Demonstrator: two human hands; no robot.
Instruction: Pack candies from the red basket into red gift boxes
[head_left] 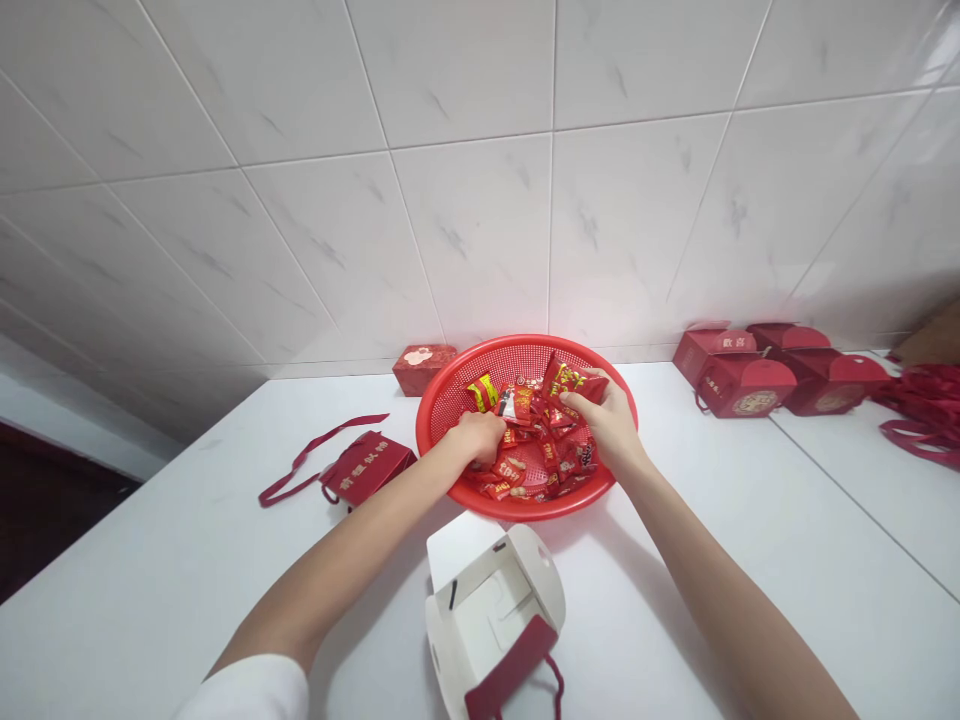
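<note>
Both of my hands reach into a red oval plastic basket (525, 510) that holds many small red candy packets (551, 455) and a yellow one (484, 392). My left hand (480, 438) is closed at the basket's left side, against a red and white packet (515, 404); its fingertips are hidden among the sweets. At the right side, my right hand (606, 412) pinches a red and gold packet (564, 380) between thumb and fingers. In front of the basket stands an open box (491, 615), white inside, with a dark red flap and cord. Nothing lies inside it.
A closed red box (369, 468) and a loose ribbon (300, 475) lie to the left. Behind the basket's left rim sits another box (422, 369). Several red boxes (754, 388) and a pile of ribbons (926, 400) are at the right, near the tiled wall (480, 230).
</note>
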